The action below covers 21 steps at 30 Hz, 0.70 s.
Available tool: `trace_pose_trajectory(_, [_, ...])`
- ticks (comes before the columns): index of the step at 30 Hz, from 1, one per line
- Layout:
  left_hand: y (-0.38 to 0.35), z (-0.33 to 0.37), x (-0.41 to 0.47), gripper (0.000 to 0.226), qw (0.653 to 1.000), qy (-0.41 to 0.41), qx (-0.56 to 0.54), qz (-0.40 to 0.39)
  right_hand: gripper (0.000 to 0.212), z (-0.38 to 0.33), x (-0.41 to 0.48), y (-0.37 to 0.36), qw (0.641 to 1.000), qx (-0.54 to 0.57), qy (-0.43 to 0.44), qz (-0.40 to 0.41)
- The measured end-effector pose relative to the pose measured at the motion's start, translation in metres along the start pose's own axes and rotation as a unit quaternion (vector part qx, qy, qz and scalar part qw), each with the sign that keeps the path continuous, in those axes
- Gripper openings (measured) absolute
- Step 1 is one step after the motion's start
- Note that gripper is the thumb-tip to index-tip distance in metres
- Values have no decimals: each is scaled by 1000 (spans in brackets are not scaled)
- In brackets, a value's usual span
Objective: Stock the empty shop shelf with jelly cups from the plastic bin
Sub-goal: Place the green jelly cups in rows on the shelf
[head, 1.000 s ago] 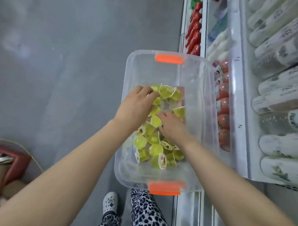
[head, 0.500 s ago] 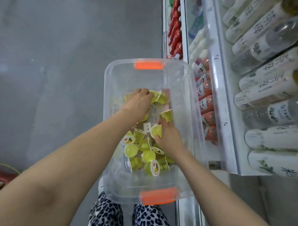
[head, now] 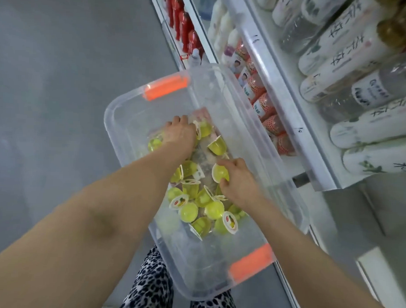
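yellow-green jelly cups (head: 202, 209) lie heaped in the middle and near half of the clear plastic bin (head: 120, 111). the right hand (head: 239, 182) pinches one jelly cup (head: 219, 174) between thumb and fingers by the bin's right wall, the side nearest the shop shelf (head: 297, 134), so it looks the handier one to carry across. the left hand (head: 178, 133) lies fingers-down over cups toward the bin's far end; whether it grips any cannot be told.

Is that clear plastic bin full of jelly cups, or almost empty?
Far from full: the jelly cups lie loose on the floor of the bin, well below its rim, with bare floor showing.
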<state>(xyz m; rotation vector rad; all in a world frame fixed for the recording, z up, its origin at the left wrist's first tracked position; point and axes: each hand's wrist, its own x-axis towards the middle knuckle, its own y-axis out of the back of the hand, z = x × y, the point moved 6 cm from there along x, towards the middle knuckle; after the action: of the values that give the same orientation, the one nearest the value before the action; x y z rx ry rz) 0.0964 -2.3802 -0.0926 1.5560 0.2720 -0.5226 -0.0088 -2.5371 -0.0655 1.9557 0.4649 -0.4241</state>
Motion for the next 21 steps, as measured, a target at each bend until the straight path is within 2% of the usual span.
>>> trace_pose_trajectory(4, [-2, 6, -3, 49, 1000, -20, -10, -13, 38, 0, -2, 1, 1000, 19, -15, 10])
trace_pose_trajectory(7, [-1, 12, -7, 64, 998, -43, -21, -32, 34, -3, -5, 3, 999, 20, -26, 20])
trace_pose_trajectory(12, [3, 10, -9, 79, 997, -68, -2, -43, 52, -5, -18, 14, 994, 68, -64, 49])
trace_pose_trajectory(15, [10, 10, -20, 77, 992, -97, -71, -34, 60, -8, -29, 21, 994, 74, -66, 52])
trace_pose_trajectory(21, [44, 12, -68, 67, 965, -161, -206, 33, 38, -15, -69, 47, 984, 97, -50, 140])
